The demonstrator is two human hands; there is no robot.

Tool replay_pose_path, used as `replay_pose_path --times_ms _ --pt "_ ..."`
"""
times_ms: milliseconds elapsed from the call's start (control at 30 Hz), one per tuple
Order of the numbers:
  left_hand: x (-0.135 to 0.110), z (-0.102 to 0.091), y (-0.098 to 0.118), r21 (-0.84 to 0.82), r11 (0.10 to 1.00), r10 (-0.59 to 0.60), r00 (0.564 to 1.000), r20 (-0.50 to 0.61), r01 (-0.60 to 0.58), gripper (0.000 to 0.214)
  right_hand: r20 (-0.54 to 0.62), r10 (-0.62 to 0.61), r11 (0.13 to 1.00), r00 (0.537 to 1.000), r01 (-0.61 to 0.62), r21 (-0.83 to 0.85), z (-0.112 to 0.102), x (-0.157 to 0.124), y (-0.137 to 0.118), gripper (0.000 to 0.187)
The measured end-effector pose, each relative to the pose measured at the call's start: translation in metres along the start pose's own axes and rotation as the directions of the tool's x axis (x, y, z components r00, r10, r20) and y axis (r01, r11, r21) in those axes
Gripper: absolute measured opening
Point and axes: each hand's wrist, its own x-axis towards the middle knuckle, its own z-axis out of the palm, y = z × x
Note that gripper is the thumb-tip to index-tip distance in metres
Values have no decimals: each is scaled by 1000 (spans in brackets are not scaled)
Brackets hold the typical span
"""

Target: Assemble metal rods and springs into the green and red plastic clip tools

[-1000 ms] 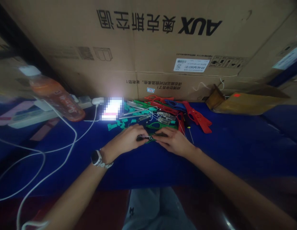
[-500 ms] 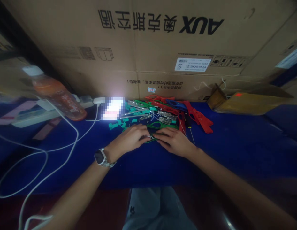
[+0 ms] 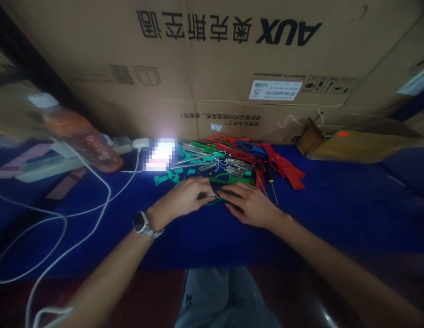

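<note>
My left hand (image 3: 194,193), with a watch on its wrist, is closed, thumb and fingers pinching thin white wire (image 3: 214,196) at a green plastic shell (image 3: 215,202). Opposite it, my right hand (image 3: 248,200) has its bent fingers on the right end of that same shell, most of which the hands hide. Just beyond the fingers lies another green plastic shell (image 3: 229,178) with a loop-shaped opening. Behind it are clear plastic parts with white wires (image 3: 235,169), metal rods (image 3: 193,161) and small teal pieces (image 3: 162,178).
Red shells (image 3: 283,166), a blue shell (image 3: 251,148) and a yellow-collared screwdriver (image 3: 272,189) lie right of the pile. A bright, blurred-out screen (image 3: 160,155), drink bottle (image 3: 84,136), power strip (image 3: 44,166) and looping white cable (image 3: 106,196) are left. A large carton (image 3: 205,91) stands behind; a yellowish box (image 3: 362,143) sits right.
Both hands stay in nearly the same place on the green shell, with only slight finger movement. The view has shifted a little.
</note>
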Motion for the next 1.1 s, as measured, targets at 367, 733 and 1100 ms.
replay_pose_path --times_ms 367,733,1100 --pt "2 -2 8 62 998 -17 1000 23 15 9 -16 -11 998 1000 12 63 0 -1 2 32" --pt "1 -1 2 -14 999 -51 999 17 51 4 12 3 997 1000 -3 72 0 -1 0 34" --pt "0 0 0 -23 998 -59 998 36 60 2 67 -40 998 997 44 -49 -1 0 -1 31"
